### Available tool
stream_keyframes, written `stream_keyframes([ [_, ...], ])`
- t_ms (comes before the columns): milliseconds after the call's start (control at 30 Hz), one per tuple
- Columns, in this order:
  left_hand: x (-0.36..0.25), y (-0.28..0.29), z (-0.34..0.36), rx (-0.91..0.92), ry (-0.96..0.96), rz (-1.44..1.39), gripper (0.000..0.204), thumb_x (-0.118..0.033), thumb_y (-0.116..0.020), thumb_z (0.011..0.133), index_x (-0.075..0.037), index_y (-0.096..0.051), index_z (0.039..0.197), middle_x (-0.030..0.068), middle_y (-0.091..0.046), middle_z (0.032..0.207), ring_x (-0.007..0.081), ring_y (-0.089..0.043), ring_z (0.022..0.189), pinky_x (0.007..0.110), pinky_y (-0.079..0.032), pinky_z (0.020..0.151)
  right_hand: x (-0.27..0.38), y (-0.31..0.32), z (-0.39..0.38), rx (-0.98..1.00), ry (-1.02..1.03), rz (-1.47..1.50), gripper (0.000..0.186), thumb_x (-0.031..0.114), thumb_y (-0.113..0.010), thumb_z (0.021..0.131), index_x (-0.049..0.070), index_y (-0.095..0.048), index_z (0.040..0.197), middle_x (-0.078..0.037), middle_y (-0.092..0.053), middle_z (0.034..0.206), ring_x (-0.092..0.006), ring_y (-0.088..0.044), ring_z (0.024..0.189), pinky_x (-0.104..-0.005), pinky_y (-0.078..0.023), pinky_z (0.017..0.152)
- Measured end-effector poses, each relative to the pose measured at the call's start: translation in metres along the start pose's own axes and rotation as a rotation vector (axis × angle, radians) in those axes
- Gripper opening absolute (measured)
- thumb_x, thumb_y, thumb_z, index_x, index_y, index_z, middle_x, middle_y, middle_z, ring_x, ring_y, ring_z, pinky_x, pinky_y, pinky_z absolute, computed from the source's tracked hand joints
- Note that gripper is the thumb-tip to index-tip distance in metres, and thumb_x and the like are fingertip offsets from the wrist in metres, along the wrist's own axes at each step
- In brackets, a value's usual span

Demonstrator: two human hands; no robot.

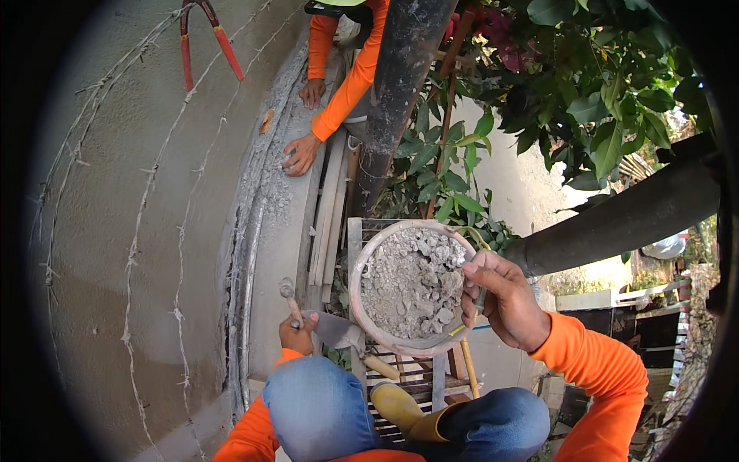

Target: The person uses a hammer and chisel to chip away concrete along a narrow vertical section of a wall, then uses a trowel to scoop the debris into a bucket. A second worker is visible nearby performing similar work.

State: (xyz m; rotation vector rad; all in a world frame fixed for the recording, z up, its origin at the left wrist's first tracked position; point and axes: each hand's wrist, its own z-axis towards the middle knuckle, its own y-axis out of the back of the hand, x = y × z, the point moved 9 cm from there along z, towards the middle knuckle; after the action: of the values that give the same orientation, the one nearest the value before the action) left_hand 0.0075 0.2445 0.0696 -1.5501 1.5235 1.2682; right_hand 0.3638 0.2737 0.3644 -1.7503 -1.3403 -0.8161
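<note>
A round bucket [362, 306] with a pale, dusty rim holds grey crumbly rubble [412, 289]. My right hand [504, 296] is closed at its right rim, thumb and fingers round the yellow-green handle [471, 234]. Down on the left, my left hand [299, 335] grips a tool with a pinkish shaft and a grey knobbed end [286, 289]; the rest of it is hidden. Beside that hand lies a trowel, its grey blade [336, 331] against the bucket's lower left and its wooden handle [381, 367] pointing to lower right.
A co-worker's hands [302, 154] rest on the rubble-strewn wall ledge [269, 231]. Barbed wire [135, 246] runs along the rough wall, with red-handled cutters [223, 54] hanging on it. A dark post [396, 100], a grey pipe [616, 219], leafy branches and a slatted metal platform surround the bucket.
</note>
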Motion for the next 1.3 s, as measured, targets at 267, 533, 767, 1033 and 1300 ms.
stream_keyframes([
  [267,-0.055,0.090,0.010,-0.273,-0.051,-0.132,0.027,-0.019,-0.079,0.091,0.003,-0.067,0.101,0.0032,-0.066,0.092,0.0127,-0.059,0.084,0.029,-0.048,0.079,0.007,-0.022,0.021,0.008,-0.132,-0.222,0.025,0.024,-0.060,0.104,0.011,-0.048,0.086,0.001,-0.042,0.069,-0.0109,-0.041,0.049,-0.0279,-0.033,0.044],
  [533,-0.074,0.105,0.033,-0.324,-0.172,-0.186,0.037,-0.025,-0.083,0.088,0.004,-0.066,0.103,0.0046,-0.066,0.093,0.0154,-0.059,0.087,0.030,-0.047,0.083,0.005,-0.014,0.004,-0.130,-0.191,-0.399,0.025,0.026,-0.061,0.104,0.013,-0.046,0.088,0.001,-0.045,0.073,-0.0102,-0.039,0.055,-0.0285,-0.032,0.049],
  [767,-0.099,0.089,0.050,-0.262,-0.241,-0.118,0.040,-0.029,-0.081,0.089,0.005,-0.066,0.104,0.0042,-0.064,0.093,0.0142,-0.057,0.087,0.029,-0.046,0.082,0.008,-0.011,0.003,-0.109,-0.135,-0.152,0.025,0.023,-0.065,0.101,0.012,-0.047,0.089,0.004,-0.039,0.067,-0.0079,-0.033,0.049,-0.0295,-0.028,0.045],
  [1033,-0.147,0.084,0.018,-0.165,-0.338,-0.084,0.027,-0.022,-0.080,0.090,0.002,-0.067,0.094,0.0039,-0.064,0.088,0.0132,-0.056,0.083,0.030,-0.046,0.079,0.052,-0.001,0.052,-0.086,-0.031,-0.040,0.027,0.022,-0.064,0.100,0.017,-0.045,0.082,0.005,-0.039,0.071,-0.0038,-0.029,0.046,-0.0206,-0.018,0.038],
  [1300,-0.167,0.087,-0.011,-0.135,-0.389,-0.063,0.023,-0.017,-0.081,0.087,0.001,-0.068,0.093,0.0055,-0.066,0.087,0.0169,-0.059,0.085,0.032,-0.047,0.082,0.071,-0.006,0.056,-0.027,-0.030,-0.028,0.027,0.025,-0.063,0.100,0.019,-0.044,0.082,0.007,-0.039,0.070,-0.0022,-0.026,0.045,-0.0196,-0.016,0.038],
])
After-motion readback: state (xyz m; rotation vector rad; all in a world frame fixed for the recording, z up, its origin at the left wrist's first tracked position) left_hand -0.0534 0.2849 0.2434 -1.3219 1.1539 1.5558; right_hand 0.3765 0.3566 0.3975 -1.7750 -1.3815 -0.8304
